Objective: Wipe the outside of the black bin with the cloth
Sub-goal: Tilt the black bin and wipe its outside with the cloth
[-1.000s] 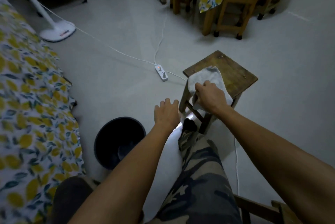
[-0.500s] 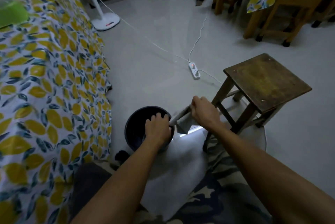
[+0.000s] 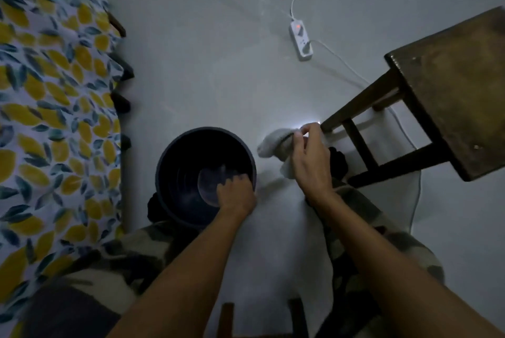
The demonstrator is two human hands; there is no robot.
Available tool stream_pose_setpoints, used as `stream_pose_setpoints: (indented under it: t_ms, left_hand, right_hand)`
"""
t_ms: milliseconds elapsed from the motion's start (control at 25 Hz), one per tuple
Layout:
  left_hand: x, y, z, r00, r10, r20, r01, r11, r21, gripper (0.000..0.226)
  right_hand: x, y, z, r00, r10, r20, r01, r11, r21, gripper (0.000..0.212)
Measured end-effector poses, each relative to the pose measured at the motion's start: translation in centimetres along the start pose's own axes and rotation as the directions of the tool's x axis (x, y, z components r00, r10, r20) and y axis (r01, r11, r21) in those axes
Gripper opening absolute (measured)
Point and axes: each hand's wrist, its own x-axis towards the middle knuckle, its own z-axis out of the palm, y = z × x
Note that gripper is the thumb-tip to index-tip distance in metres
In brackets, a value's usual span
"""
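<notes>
Now, left hand: the left hand point(image 3: 236, 195) is hooked over the near-right rim of the black bin point(image 3: 175, 162), fingers curled inside and clenched on the edge, steadying it.
Right hand: the right hand point(image 3: 310, 162) is closed around a bunched cloth point(image 3: 273, 142), held above the floor just to the right of the bin; cloth and bin do not appear to touch.
Step in hand: the wipe itself looks not yet begun; this reads as the set-up, bin gripped and cloth brought close.
Next move: likely the cloth must be pressed flat against the bin's outer wall on its right side and drawn around or down it, while the other grip keeps the bin from sliding or tips it to expose more wall.
Bin's look: round, dark, open-topped and upright, with a paler disc showing at the bottom inside; the outer wall is mostly hidden from this high angle, so any dirt on it cannot be judged.
Bin's place: on the pale floor point(image 3: 207, 69), between the person's knees, near the leaf-patterned cover point(image 3: 49, 108) to the left.
Beyond: a wooden stool point(image 3: 448, 97) stands to the right, a power strip point(image 3: 300, 39) farther off.
</notes>
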Motion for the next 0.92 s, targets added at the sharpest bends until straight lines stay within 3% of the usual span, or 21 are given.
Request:
stream_pose_setpoints:
  t_ms: [320,600,760,920]
  left_hand:
    - [3.0,1.6,0.6,0.999,-0.046,-0.006,0.046,0.998,-0.038,0.035]
    - [-0.2,-1.4,-7.9,0.954,-0.202,-0.223,0.145,0.958,-0.248,0.031]
    - [0.4,-3.9,-9.3,0.94,-0.305,-0.154,0.198,0.854,-0.481,0.033]
    - [2.5,-4.7,-6.3,0.949,-0.302,-0.089,0.162,0.713,-0.683,0.019]
  right_hand:
    - [2.6,2.5,-0.1,0.998,0.051,-0.022,-0.05,0.997,0.055,0.02]
    - [-0.9,-2.3,-2.3,0.998,-0.061,-0.024,0.062,0.995,0.077,0.013]
    - [-2.0,-4.1,-4.3,0.978,-0.17,-0.119,0.184,0.976,0.115,0.007]
    - [-2.5,-3.2,-5.0,0.976,-0.157,-0.152,0.174,0.979,0.105,0.006]
